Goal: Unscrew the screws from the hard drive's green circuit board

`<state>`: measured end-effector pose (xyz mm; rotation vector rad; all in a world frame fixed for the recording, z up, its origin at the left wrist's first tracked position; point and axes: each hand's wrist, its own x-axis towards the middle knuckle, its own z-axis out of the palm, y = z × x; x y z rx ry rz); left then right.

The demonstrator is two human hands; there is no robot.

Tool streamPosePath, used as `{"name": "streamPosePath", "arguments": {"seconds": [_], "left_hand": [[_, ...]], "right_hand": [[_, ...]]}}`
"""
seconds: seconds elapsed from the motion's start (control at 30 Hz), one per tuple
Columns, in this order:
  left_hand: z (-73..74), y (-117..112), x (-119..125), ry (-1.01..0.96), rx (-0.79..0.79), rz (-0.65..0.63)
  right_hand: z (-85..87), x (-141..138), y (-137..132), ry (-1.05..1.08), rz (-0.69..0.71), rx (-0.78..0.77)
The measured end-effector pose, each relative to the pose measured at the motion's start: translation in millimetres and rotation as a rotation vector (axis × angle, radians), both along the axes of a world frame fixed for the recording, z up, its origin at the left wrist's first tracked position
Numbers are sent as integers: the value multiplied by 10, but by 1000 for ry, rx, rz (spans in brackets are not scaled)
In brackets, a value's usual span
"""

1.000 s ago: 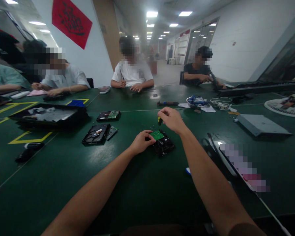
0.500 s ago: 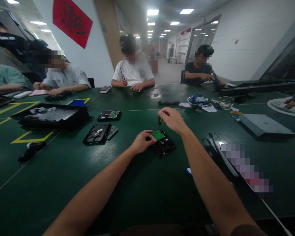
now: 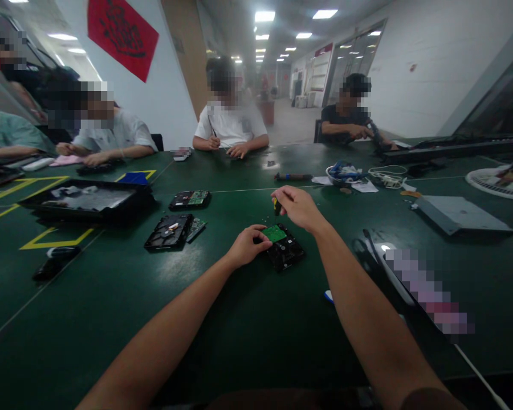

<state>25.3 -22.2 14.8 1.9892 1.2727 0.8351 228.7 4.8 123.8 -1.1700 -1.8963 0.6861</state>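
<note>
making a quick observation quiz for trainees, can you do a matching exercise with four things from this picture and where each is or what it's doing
Things:
1. left hand
2. right hand
3. red poster
4. grey metal box

Place or state:
A. on the white wall
B. gripping a yellow-and-black tool
C. lying on the right side of the green table
D. holding the black hard drive

Right pairs: 1-D, 2-B, 3-A, 4-C
</note>
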Motion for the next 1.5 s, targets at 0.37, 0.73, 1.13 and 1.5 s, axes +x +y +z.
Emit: {"name": "streamPosePath", "arguments": {"seconds": [0.37, 0.73, 1.13, 1.5], "left_hand": [[12, -4, -2, -10, 6, -7], [0, -4, -2, -7, 4, -2], [-10, 5, -9, -16, 20, -13], [0, 4, -6, -8, 31, -18]], "right_hand": [[2, -32, -21, 27, 0, 48], [-1, -16, 10, 20, -10, 46], [34, -25, -31, 65, 24, 2], [62, -13, -38, 5, 35, 1]]}}
